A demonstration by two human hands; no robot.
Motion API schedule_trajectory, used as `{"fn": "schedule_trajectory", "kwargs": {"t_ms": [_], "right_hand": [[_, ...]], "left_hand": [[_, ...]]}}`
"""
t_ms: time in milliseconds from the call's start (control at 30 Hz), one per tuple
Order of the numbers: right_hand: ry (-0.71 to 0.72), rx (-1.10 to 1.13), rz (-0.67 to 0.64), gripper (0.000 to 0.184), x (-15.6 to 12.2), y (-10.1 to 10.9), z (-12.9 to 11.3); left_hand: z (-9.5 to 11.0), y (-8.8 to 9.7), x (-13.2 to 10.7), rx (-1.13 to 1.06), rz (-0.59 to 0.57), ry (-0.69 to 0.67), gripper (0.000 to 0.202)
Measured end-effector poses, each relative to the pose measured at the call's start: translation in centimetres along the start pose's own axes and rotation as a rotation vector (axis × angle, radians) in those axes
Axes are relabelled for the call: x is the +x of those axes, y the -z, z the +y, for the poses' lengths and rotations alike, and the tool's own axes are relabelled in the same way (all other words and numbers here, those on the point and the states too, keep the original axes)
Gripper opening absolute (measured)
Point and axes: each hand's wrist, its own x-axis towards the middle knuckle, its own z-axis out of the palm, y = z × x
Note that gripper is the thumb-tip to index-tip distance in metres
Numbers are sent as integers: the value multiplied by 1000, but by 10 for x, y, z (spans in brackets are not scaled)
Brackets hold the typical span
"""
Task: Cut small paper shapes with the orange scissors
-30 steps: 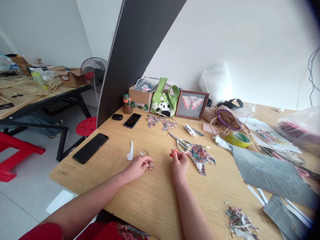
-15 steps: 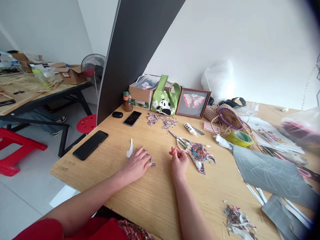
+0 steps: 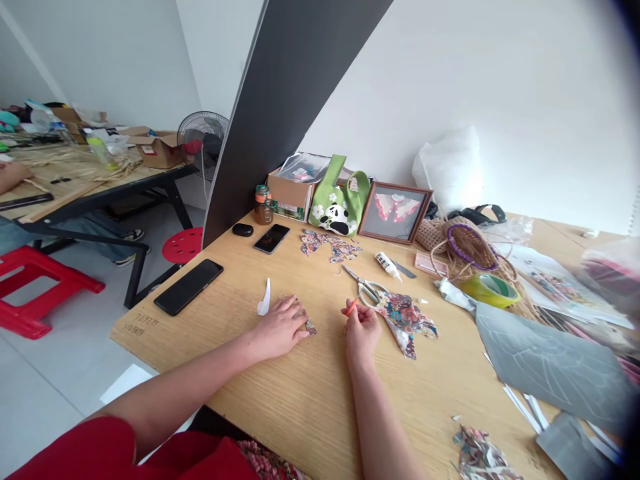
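Observation:
My left hand (image 3: 281, 327) lies flat on the table, fingers stretched, pressing on a small floral fabric piece (image 3: 311, 327) that is mostly covered. Just left of it is a curved white paper piece (image 3: 265, 299). Pinched in my right hand (image 3: 363, 331) is a slim orange tool (image 3: 352, 307); its tip and exact kind cannot be made out. Scissors (image 3: 369, 289) with pale handles lie open beyond that hand. To its right rests a larger floral fabric piece (image 3: 407, 316). More floral cut-outs (image 3: 330, 246) are spread farther back.
A white glue bottle (image 3: 387, 265), a framed collar (image 3: 395, 212) and a green panda bag (image 3: 336, 207) stand or lie behind. Phones (image 3: 189, 287) are on the left. At right are yellow-green tape (image 3: 490, 289), a grey sheet (image 3: 550, 360) and scraps (image 3: 483, 453).
The camera view has shifted slightly, so the scene sits a little farther right. Both hands keep nearly the same places on the table, and the right still holds the orange tool.

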Motion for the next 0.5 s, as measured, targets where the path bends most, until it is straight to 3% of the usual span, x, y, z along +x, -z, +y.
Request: {"fn": "schedule_trajectory", "kwargs": {"t_ms": [100, 300, 500], "right_hand": [[8, -7, -5, 49, 0, 0, 0], [35, -11, -15, 49, -1, 0, -2], [41, -10, -29, 48, 0, 0, 0]], "left_hand": [[-10, 5, 19, -7, -41, -71, 32], [-42, 8, 80, 51, -144, -152, 29], [-63, 7, 128, 57, -146, -168, 27]]}}
